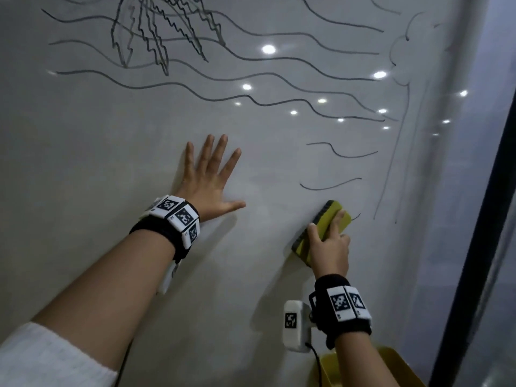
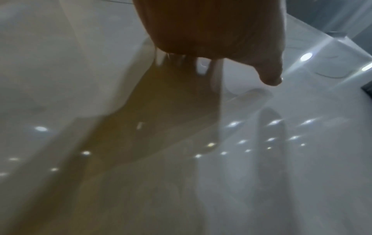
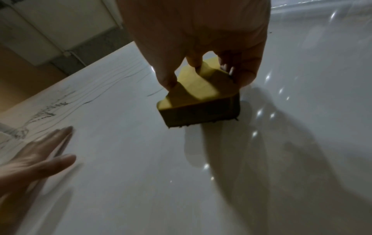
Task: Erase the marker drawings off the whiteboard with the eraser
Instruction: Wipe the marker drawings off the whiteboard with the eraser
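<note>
Filling nearly my whole view is a glossy whiteboard [image 1: 83,135], dotted with reflected ceiling lights and bordered on the right by a dark frame. My left hand [image 1: 210,177] lies flat against it, fingers straight and spread, holding nothing, only bracing. My right hand [image 1: 331,247] grips a yellow eraser [image 1: 321,227], thumb on one side and fingers curled over the back, its dark felt pressed to the board low on the right. Just above and right of it sit two short wavy marker lines [image 1: 335,185]; higher up are long wavy lines and a jagged plant-like drawing [image 1: 156,37], so I judge most of the work remains. To do this stroke well, I would keep the felt flat, press evenly, and sweep in overlapping passes up through the nearest lines. A yellow tray [image 1: 391,367] sits below.
</note>
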`<state>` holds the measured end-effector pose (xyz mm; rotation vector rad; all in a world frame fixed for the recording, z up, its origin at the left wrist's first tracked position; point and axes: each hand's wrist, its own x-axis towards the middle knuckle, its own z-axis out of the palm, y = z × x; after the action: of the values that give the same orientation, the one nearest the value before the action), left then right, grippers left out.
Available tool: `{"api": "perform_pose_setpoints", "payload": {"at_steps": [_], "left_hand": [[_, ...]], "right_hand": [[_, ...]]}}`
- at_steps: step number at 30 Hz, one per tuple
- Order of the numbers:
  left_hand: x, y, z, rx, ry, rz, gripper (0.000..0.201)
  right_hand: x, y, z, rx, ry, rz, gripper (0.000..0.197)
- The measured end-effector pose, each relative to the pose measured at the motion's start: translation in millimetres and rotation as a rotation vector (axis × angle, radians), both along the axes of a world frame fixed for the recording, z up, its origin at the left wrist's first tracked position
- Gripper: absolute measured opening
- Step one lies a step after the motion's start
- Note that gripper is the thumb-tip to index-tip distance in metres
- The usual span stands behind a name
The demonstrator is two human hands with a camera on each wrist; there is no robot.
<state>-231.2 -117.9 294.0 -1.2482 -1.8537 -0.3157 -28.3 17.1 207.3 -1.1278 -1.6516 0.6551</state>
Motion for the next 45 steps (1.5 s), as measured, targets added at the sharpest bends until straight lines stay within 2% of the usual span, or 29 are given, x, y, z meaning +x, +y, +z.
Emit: {"api": "perform_pose_setpoints", "payload": {"at_steps": [5,10,16,24,30,35,42,45], "left_hand": [[9,3,0,-0.044,-0.071,0.053,0.118],[10,-3,5,-0.070,-0.074,0.040,0.122],[11,-1,4,-0.109,-0.100,0.046,0.120],[11,-1,5,-0.114,-0.120,0.026,0.120],[9,-3,4,-0.115,-0.111,0.011,0.118],[6,0,4,-0.107,-0.100,0.020,0.118],[2,1,1,-0.079,-0.089,-0.031,0.121],[3,2,2,-0.088,-0.088,-0.022,0.119]], "right_hand": [[9,5,-9,0.074,-0.105,-0.020,0.072],[26,29,11,-0.026,0.031,-0.085,0.071],[7,1,-17,0.044,-0.088,-0.035,0.072],[15,14,4,0.012,-0.059,-0.065,0.070],[17,11,1,0.107,-0.185,-0.134,0.069],[33,40,32,0.035,-0.065,-0.184,0.067],[21,28,4,0.067,-0.135,-0.145,0.080],[40,48,13,-0.016,-0.058,-0.148,0.078]]}}
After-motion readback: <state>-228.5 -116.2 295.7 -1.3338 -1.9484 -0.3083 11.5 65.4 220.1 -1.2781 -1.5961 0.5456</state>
